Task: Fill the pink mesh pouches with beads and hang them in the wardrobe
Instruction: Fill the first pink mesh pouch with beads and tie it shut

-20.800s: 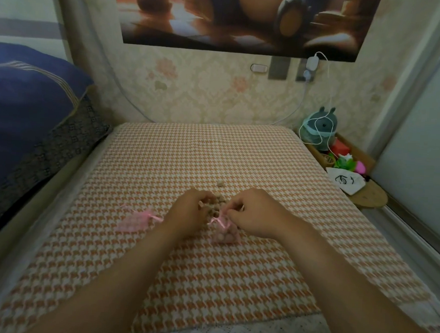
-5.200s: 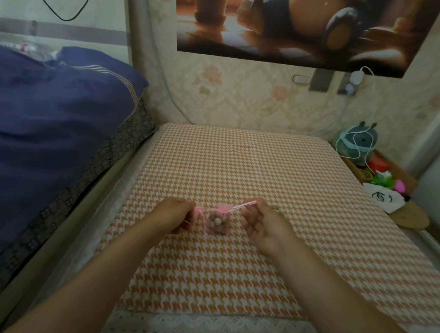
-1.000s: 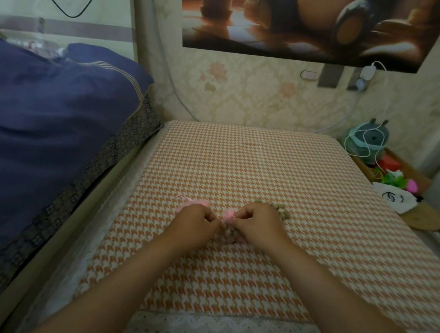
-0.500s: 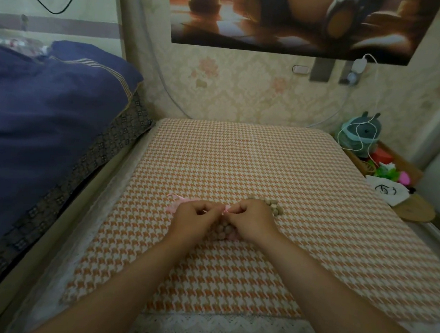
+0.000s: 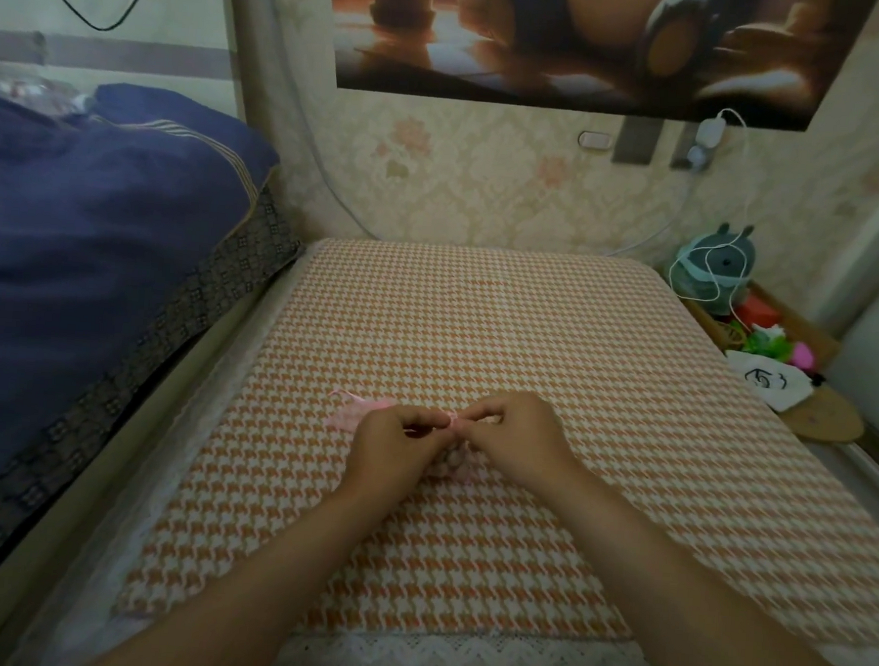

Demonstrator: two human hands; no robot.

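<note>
The pouch point(image 5: 451, 462) sits on the bed point(image 5: 479, 325) at centre, wedged between the two hands and mostly hidden by them. Pale round beads show through its mesh, so it looks filled. It should handle as a soft, light sack: the mesh has no stiffness, the beads inside shift and roll, and an open neck would spill them. The place to hold it is the neck and its drawstring point(image 5: 452, 423), not the belly.

The left hand point(image 5: 394, 451) and right hand point(image 5: 518, 440) meet at the pouch's 12 o'clock. Each has its fingers curled in and seems to pinch the pink drawstring, though blur hides the exact grip. I judge the neck is being closed or tied.

A second pouch point(image 5: 352, 416) lies flat at 10 o'clock from the left hand, just beside it. It looks limp and its contents cannot be made out.

A blue duvet point(image 5: 98, 240) fills 9 o'clock, and a plush toy point(image 5: 716, 270) stands at 2 o'clock.
</note>
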